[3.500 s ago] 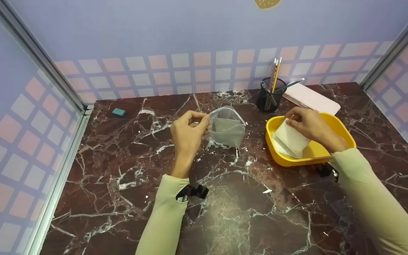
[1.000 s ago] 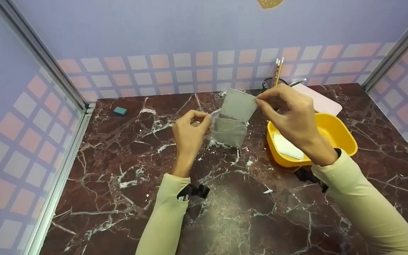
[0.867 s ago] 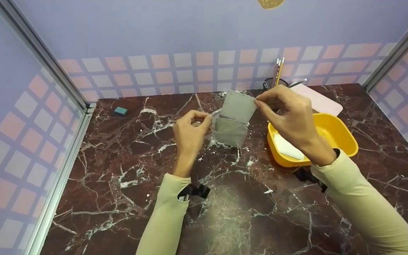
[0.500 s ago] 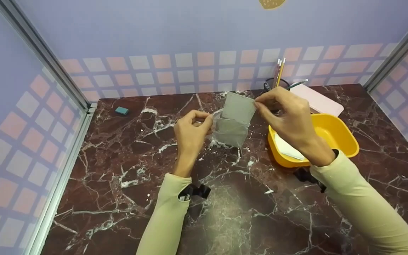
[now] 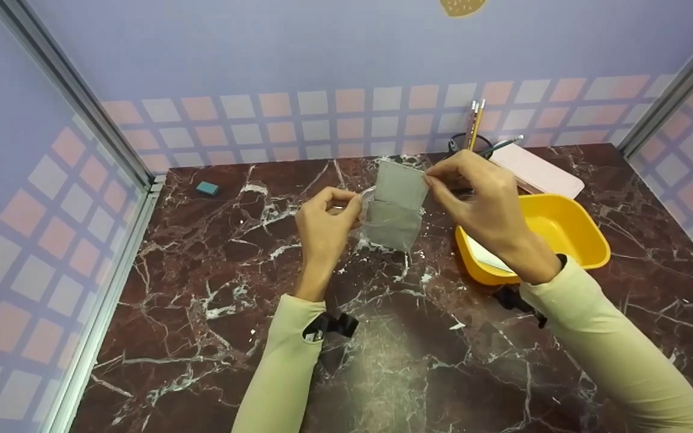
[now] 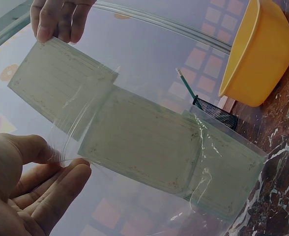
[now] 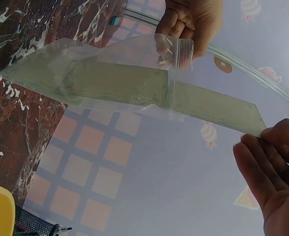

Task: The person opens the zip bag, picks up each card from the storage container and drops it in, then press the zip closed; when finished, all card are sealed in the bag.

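My left hand pinches the edge of a clear zip bag by its mouth. Inside the bag lie thin pale grey-green square sheets, overlapping each other. With thumb and fingertips, my right hand pinches another such square sheet by its far edge. In the right wrist view, the zip strip of the bag crosses the lower end of this held sheet. More whitish sheets sit in a yellow plastic basin, partly hidden behind my right hand.
A black mesh pencil cup with several pencils stands at the back, partly behind my right hand. Beside it lies a pale pink case. A small teal block is at the back left. Walls enclose the marbled table.
My right hand has taken a sheet from the yellow basin and brought it left to the bag. Lately the sheet has slid lower towards the bag. My left hand has stayed nearly still.
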